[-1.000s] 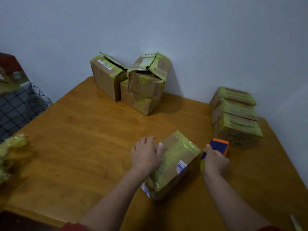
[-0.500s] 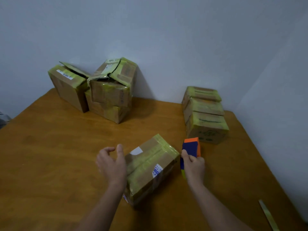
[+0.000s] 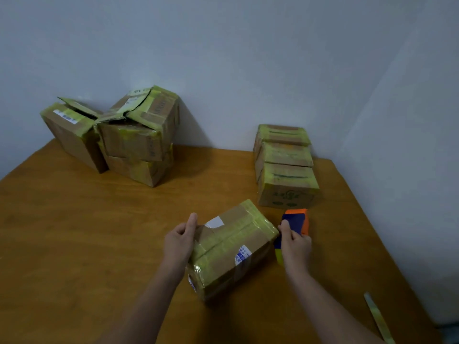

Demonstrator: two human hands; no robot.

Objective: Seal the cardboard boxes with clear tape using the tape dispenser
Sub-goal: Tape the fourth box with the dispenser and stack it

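A cardboard box (image 3: 231, 247) wrapped in yellowish tape lies on the wooden table (image 3: 99, 232) in front of me. My left hand (image 3: 180, 240) grips its left end, thumb raised along the edge. My right hand (image 3: 295, 244) holds the blue and orange tape dispenser (image 3: 296, 220) just off the box's right end. Whether tape runs from the dispenser to the box, I cannot tell.
A pile of three torn-open boxes (image 3: 129, 135) stands at the back left against the wall. A neat stack of three taped boxes (image 3: 285, 167) stands at the back right, close behind the dispenser. A loose strip of tape (image 3: 377, 316) lies near the table's right edge.
My view has swung to the right. My left hand came off the box top and then took hold of its left end. My right hand stays on the dispenser.
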